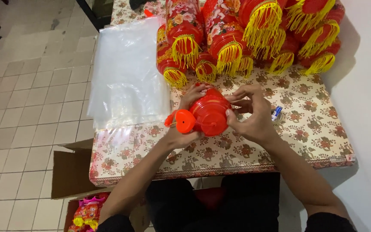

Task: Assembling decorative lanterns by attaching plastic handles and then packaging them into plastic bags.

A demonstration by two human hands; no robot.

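Nearest, the left hand [181, 133] cups the red plastic lantern [209, 114] above tabletop [245, 150] centre; the right hand [252, 116] pinches its 3 o'clock rim. Both grips are closed on it. Risk: the orange cap [184, 121] at 9 o'clock could pop off if squeezed.

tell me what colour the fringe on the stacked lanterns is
Yellow fringe, clearest in the head view.

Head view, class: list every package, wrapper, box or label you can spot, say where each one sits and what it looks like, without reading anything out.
Clear plastic bags: flat stack on the table's left part, see-through, glossy.
Cardboard box: on the floor left of the table, brown, flaps open.
Small labelled object: on the tablecloth by the right hand, blue and white; too small to identify.
No signs or screens.
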